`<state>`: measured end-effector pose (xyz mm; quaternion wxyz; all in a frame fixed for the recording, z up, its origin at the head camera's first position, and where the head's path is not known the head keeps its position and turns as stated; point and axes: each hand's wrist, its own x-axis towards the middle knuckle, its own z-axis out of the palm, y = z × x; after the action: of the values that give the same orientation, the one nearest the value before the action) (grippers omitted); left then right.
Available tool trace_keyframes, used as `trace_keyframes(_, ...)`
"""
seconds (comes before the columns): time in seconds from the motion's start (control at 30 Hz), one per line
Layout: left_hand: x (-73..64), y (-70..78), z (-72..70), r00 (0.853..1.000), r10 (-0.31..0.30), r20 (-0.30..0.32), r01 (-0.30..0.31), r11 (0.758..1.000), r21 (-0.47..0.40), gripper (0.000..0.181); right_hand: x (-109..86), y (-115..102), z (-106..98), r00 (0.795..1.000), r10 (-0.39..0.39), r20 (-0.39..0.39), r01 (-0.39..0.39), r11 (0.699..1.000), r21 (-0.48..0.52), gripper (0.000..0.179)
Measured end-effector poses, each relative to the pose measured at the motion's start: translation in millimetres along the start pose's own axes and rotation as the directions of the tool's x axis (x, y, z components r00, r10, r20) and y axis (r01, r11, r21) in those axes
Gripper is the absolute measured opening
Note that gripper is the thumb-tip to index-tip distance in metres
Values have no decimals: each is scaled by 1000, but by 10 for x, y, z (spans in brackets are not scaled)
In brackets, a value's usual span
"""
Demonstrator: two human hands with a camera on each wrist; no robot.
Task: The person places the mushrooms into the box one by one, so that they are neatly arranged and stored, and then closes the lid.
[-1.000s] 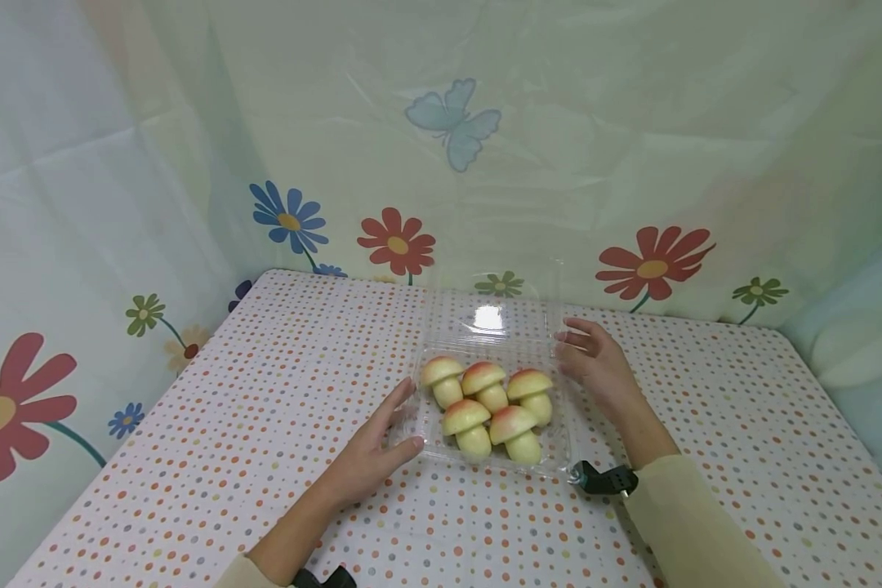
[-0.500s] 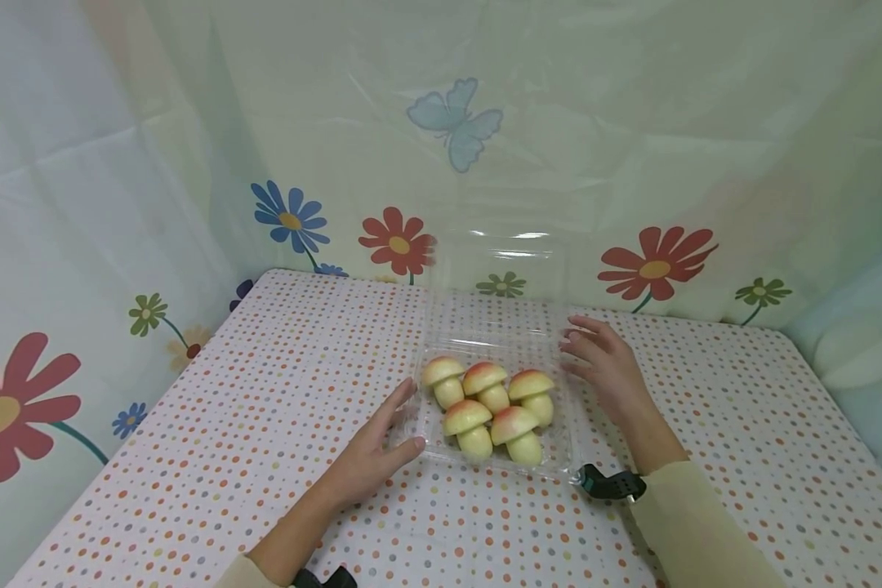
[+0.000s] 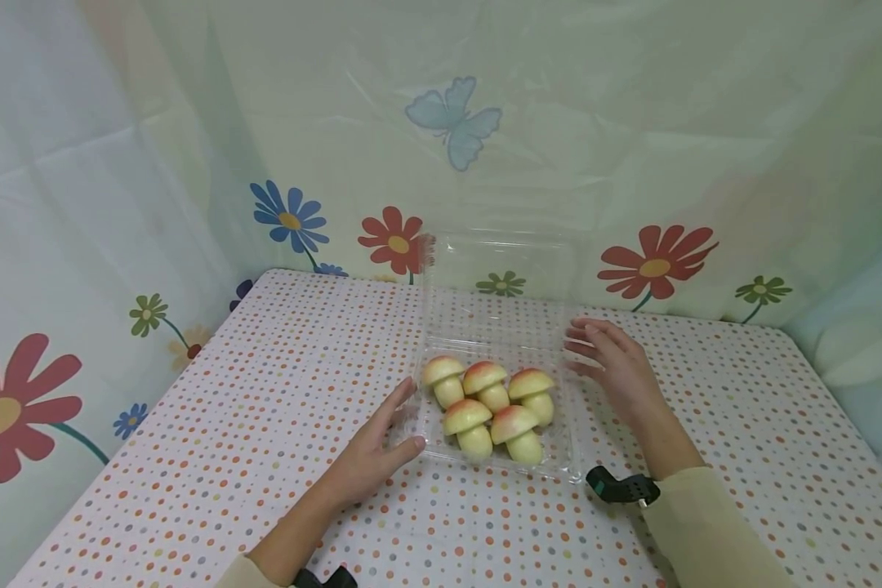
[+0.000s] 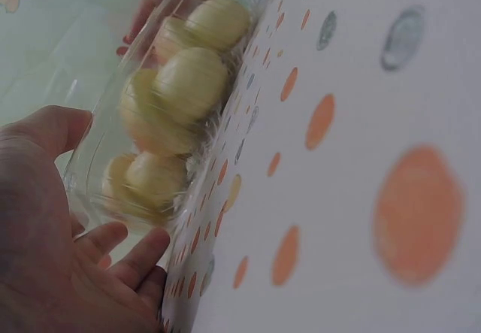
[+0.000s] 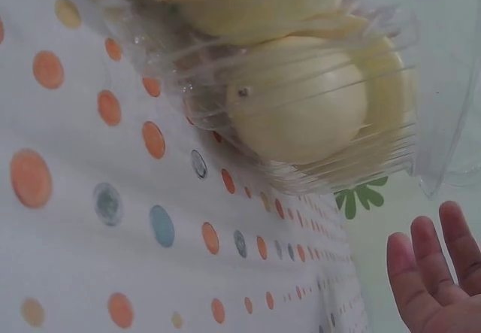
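Note:
A clear plastic clamshell box [image 3: 567,441] sits on the table, its lid [image 3: 500,253] standing up at the far side. Inside lie several pale yellow mushroom-shaped pieces [image 3: 510,425] with red-tinged caps. At the box's left side is my left hand [image 3: 367,461], fingers spread. In the left wrist view its thumb [image 4: 64,126] lies right at the rim while the other fingers extend below the box. My right hand [image 3: 617,371] is just right of the hinge area, fingers loosely bent around nothing. Its fingertips [image 5: 425,235] show apart from the plastic in the right wrist view.
The table [image 3: 279,392] wears a white cloth with coloured dots. Behind it hangs a pale curtain [image 3: 323,106] printed with flowers and a butterfly. Black straps [image 3: 621,487] circle both wrists.
The lid has swung farther up and back. My right hand has drawn away from it to the right. My left hand and the box have stayed in place.

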<state>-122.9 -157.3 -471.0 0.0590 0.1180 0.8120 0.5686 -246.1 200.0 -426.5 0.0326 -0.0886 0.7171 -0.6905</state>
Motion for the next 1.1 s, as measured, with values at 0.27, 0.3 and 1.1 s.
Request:
trace_keyframes(0.27, 6, -6, 7, 1000, 0, -1, 0, 1000, -4, 85, -41, -57, -49, 999, 49, 1, -48, 990, -134, 60)
trace_keyframes(0.3, 5, -7, 8, 1000, 0, -2, 0, 1000, -4, 85, -47, -62, -55, 998, 57, 3, -55, 987, -152, 61)
trace_keyframes(1.1, 9, -10, 6, 1000, -4, -2, 4, 1000, -4, 86, -224, -86, -115, 993, 46, 107, -20, 972, -234, 39)
